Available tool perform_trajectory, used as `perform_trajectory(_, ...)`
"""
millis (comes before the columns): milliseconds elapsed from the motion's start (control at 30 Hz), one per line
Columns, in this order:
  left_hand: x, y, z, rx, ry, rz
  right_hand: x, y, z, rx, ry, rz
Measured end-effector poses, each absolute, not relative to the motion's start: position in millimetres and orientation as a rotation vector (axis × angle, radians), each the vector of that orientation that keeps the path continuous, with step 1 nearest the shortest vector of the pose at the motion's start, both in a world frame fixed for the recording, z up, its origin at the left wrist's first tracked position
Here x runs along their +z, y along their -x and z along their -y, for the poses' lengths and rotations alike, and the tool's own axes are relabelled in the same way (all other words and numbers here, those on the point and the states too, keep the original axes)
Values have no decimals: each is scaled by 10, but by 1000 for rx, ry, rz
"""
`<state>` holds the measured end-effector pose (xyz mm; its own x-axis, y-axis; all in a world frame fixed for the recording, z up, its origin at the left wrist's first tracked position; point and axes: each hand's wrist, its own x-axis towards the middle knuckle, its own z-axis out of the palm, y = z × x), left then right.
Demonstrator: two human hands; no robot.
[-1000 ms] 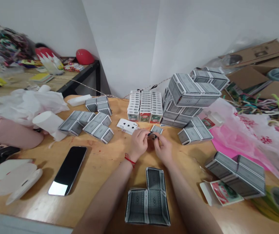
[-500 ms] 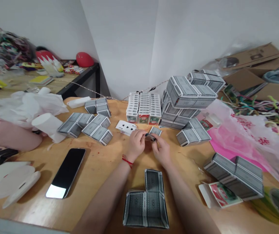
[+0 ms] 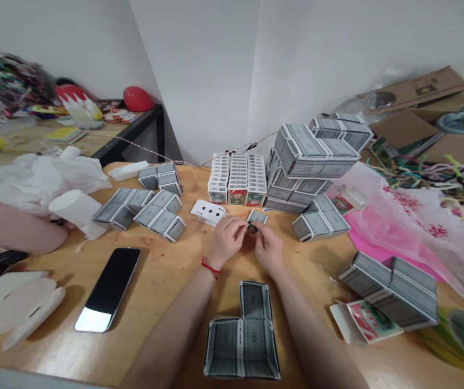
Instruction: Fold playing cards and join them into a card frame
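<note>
Between my fingertips is a playing card (image 3: 252, 229), mostly hidden by them. My left hand (image 3: 227, 237), with a red string bracelet at the wrist, pinches its left side. On the other side my right hand (image 3: 268, 246) grips its right edge. Just beyond lies another card (image 3: 257, 216), patterned back up. A stack of cards (image 3: 209, 212), spades face up, rests beside my left hand. Close to me, between my forearms, stands an open L-shaped box made of grey-backed cards (image 3: 240, 346).
Rows of card packs (image 3: 238, 181) stand at the back. A tall pile of L-shaped card boxes (image 3: 315, 154) rises to their right. At left lie a phone (image 3: 108, 289) and more card boxes (image 3: 159, 215). Yellow tape (image 3: 459, 335) sits at the right edge.
My fingers have shifted slightly on the card and its tilt has changed, with the left hand a little closer to the right. The view has moved slightly.
</note>
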<state>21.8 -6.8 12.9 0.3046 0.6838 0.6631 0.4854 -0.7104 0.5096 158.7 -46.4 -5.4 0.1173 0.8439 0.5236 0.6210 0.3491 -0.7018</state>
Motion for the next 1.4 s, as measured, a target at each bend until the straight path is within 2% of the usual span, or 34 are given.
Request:
perform_trajectory(500,103,-227,68,1447,-2273,-1115,-58,-1589,452,343,1293,1590)
perform_trajectory(967,43,-356,-33,1165,-1468,-1049,-84,-1662,302,673,1243,830)
perform_trajectory(1400,18,-320,-73,1148,-1493,-1167,-115,-1652,305,826,1217,877)
